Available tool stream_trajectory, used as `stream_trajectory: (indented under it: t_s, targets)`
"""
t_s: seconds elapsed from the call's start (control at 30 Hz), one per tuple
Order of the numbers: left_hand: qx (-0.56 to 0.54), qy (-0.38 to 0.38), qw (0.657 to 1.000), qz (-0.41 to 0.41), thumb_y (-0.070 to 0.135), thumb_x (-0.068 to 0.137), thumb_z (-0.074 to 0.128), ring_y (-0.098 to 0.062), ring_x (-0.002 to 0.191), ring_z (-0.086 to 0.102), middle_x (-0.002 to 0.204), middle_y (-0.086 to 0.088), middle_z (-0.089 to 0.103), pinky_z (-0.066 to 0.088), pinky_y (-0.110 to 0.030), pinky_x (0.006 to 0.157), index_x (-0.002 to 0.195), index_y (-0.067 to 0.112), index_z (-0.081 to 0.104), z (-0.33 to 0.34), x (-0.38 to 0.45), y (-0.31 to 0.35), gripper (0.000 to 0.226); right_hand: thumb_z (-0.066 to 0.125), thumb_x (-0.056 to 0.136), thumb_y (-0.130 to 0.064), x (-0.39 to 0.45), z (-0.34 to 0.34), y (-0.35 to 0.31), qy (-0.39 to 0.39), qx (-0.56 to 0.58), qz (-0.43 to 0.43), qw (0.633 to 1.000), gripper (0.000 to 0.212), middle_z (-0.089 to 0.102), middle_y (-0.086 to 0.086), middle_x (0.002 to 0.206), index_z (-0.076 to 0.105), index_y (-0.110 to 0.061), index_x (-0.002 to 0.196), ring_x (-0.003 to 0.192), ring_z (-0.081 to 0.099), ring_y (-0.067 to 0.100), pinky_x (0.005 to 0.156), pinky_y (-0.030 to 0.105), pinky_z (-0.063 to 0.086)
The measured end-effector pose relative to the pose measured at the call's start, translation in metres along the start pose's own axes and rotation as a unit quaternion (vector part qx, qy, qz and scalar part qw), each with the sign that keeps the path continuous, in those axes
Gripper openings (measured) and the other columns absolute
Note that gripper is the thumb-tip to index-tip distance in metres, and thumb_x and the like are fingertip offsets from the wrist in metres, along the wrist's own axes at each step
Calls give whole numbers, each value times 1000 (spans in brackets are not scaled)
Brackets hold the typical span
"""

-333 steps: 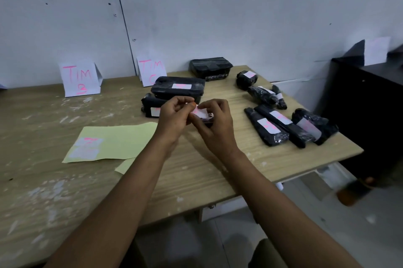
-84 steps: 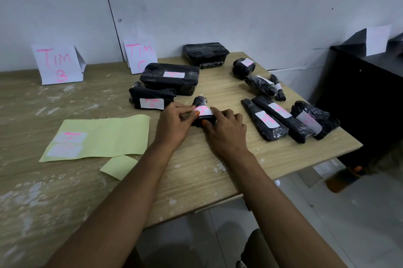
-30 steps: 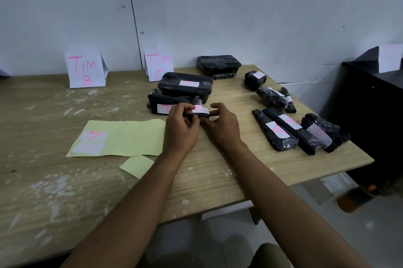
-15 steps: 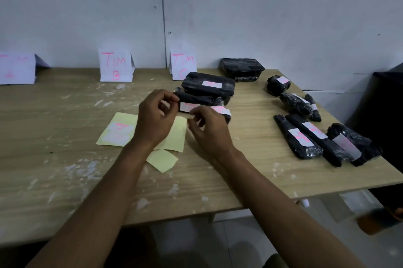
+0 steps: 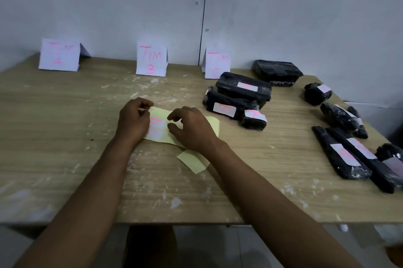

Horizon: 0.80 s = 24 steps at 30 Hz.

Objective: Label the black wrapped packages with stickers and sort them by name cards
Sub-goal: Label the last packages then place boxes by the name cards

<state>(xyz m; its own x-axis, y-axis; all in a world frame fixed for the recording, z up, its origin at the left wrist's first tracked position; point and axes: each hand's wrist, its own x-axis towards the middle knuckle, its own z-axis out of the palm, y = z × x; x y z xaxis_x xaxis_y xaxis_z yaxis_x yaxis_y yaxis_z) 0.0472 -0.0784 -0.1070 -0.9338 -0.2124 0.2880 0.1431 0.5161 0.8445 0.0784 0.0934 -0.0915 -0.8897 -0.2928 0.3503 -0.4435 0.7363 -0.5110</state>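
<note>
Now at table centre: left hand (image 5: 133,122) curled, thumb and fingers pinched at the 9 o'clock edge of the yellow backing sheet (image 5: 212,124), apparently pinning it; whether anything is held between them cannot be told. Right hand (image 5: 192,129) resting on the sheet's 3 o'clock half, fingers bent and slightly apart, gripping nothing, thumb and forefinger aimed at the pink-marked sticker (image 5: 156,129) between the hands, probably to peel it. Just below, at 6 o'clock, a loose yellow scrap (image 5: 193,163). Out at 2 o'clock, 3 labelled black packages (image 5: 243,88) grouped before the Tim C card (image 5: 217,64), likely sorted already; behind them 1 package (image 5: 277,71) with no label visible. At 3 o'clock, more labelled packages (image 5: 341,158) near the table (image 5: 65,147) edge, seemingly awaiting sorting. At 12 o'clock the Tim B card (image 5: 151,61), at 11 o'clock another card (image 5: 58,53), lettering unclear, with nothing before either.
</note>
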Motion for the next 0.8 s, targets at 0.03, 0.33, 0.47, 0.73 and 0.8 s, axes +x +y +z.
stream_trajectory:
  t_s: [0.03,0.33,0.47,0.73,0.8]
  targets:
    - [6,-7,1000,-1,-5,84,47,-20,96,61,106,-5,67,49,-32,86,100,17,68,-1,0,0,34,65,90,-24,4,3,-1,-9,0,7,1000,25,65,6,102,67,-13,113,100,55,27,84,39,46]
    - [10,6,1000,18,8,91,56,-26,86,64,103,-1,66,53,-38,79,101,20,67,-1,-4,3,19,60,93,-33,5,11,18,-44,-57,39,997,37,54,7,118,62,-18,127,110,45,28,93,40,41]
    - [201,-25,979,-1,31,95,57,-35,116,50,126,-10,55,41,-45,99,122,19,64,0,-5,3,31,65,89,-17,1,12,28,12,-8,62,998,30,58,9,105,67,-13,118,101,53,31,90,43,45]
    - [212,-95,973,7,37,99,45,-33,117,46,124,-4,59,36,-40,96,118,26,68,-6,-15,6,32,67,87,-20,-3,11,25,54,29,87,994,26,57,4,101,66,-15,113,102,54,26,89,42,45]
    - [159,-100,982,4,34,99,46,-28,111,57,119,-2,66,44,-41,95,116,27,69,-10,-16,3,30,66,88,-25,-6,11,23,45,23,92,994,27,59,5,106,65,-16,114,105,53,25,90,41,44]
